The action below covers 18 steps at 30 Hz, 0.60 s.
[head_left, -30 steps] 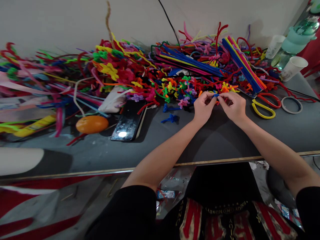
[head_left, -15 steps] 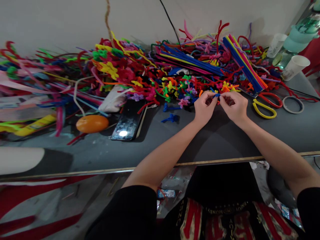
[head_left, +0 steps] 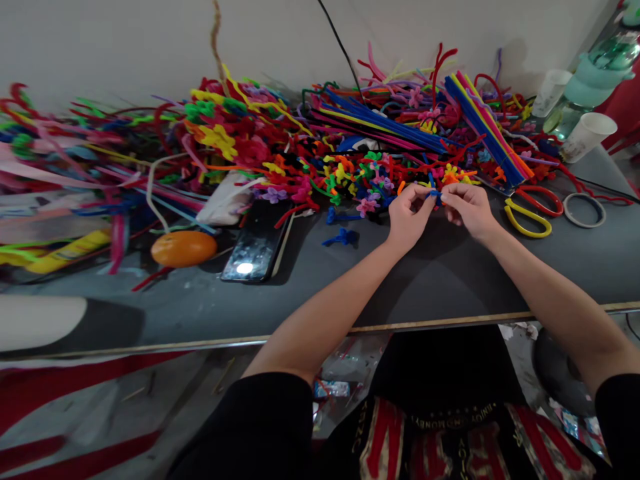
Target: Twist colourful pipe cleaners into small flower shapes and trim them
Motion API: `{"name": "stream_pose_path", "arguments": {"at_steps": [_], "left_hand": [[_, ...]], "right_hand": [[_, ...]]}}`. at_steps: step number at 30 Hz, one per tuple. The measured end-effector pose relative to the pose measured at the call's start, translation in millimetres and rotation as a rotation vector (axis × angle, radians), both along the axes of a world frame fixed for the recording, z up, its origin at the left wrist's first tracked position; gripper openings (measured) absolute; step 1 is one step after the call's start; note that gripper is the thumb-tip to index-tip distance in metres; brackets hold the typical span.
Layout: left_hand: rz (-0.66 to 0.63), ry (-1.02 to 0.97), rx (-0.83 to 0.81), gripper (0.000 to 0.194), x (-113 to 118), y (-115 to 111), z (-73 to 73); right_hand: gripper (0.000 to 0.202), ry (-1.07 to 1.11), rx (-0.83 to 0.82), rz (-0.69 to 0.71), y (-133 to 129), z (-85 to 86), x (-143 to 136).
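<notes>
A small blue pipe-cleaner piece (head_left: 435, 194) is pinched between my two hands above the grey table. My left hand (head_left: 411, 212) grips its left side with thumb and forefinger. On its right side, the fingertips of my right hand (head_left: 470, 208) are closed on the same piece. Just left of my hands, a blue pipe-cleaner flower (head_left: 342, 237) lies on the table, with another blue piece (head_left: 345, 215) behind it. Small colourful twisted flowers (head_left: 370, 180) are heaped behind my hands.
Yellow-and-red-handled scissors (head_left: 529, 227) and a grey tape ring (head_left: 585, 210) lie to the right, near paper cups (head_left: 589, 137) and a bottle (head_left: 595, 83). A phone (head_left: 256, 243) and an orange object (head_left: 184, 249) lie left. Bundled pipe cleaners (head_left: 490, 130) rest behind.
My right hand has turned slightly and its lower fingers have loosened from their curl. A thin upright part of the blue piece now shows between my hands. My left hand is nearly unmoved.
</notes>
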<state>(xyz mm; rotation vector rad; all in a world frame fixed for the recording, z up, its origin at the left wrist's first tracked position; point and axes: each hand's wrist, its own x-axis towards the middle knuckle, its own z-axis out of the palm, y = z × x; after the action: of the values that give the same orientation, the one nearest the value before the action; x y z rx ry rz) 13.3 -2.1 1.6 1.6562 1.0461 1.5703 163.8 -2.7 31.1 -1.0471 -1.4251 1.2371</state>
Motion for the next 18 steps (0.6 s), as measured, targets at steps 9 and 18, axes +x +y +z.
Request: {"name": "stream_pose_path", "arguments": {"at_steps": [9,18], "left_hand": [[-0.064,-0.017,-0.067,0.019,-1.2,3.6,-1.9],[-0.067,-0.116,-0.162,0.017,-0.5,16.8,-12.6]], "right_hand": [[0.039,0.077,-0.147,0.099,2.8,-1.9,3.3],[0.042,-0.044,0.203,-0.186,8.8,-11.0,4.2]]}}
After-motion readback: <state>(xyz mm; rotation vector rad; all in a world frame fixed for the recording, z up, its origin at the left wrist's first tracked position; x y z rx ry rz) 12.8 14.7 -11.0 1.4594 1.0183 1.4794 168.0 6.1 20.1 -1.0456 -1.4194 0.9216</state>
